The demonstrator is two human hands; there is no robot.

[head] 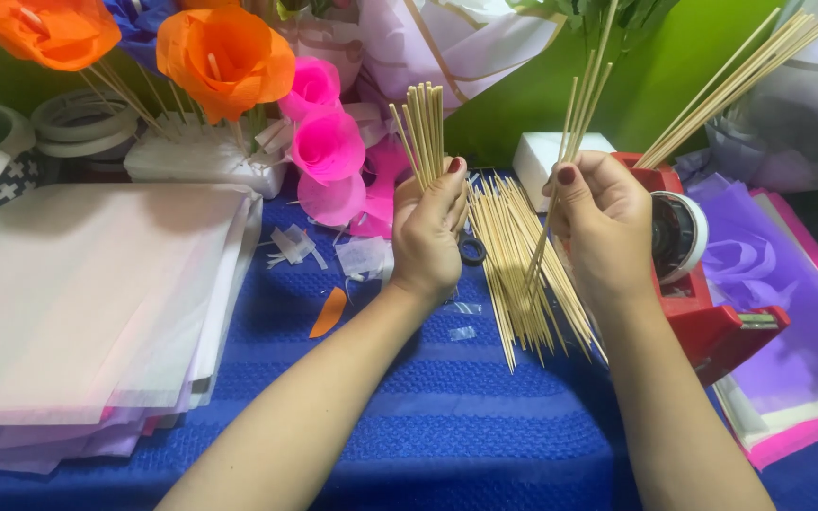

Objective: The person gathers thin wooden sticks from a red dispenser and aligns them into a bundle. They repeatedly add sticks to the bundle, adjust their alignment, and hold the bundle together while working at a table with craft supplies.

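Currently, each label below records one visible item.

Left hand: the left hand [428, 232], centre of the frame, is closed in a fist around a small bundle of sticks [421, 128]; thumb on top, red-painted nail showing, forearm entering from the lower left.
Small bundle of sticks: thin, straight, pale wooden skewers, held upright, tips fanning slightly above the fist.
Right hand: the right hand [603, 222], right of centre, is curled shut around a few long sticks [575, 123]; thumb pressed on them, forearm entering from the lower right.
Few long sticks: same pale wood, tilted, upper ends reaching the top edge, lower ends dipping toward the pile.
Loose stick pile [523, 274]: many skewers lying flat and roughly parallel on the table, between and below the two hands.
Table [447, 416]: covered in a blue ribbed cloth with a woven texture; small clear and white scraps and one orange scrap lie on it.
Paper stack [87, 303]: thin translucent white and pale lilac sheets, left side of the frame.
Paper flowers [224, 57]: orange and pink crepe-like blooms on sticks, upper left, standing in a white block.
Tape dispenser [702, 284]: red, hard plastic, with a roll of tape, just right of the right hand.
Purple sheets [788, 312]: smooth tissue layered over pink, far right.
Background: green wall [655, 95], upper part of the frame.
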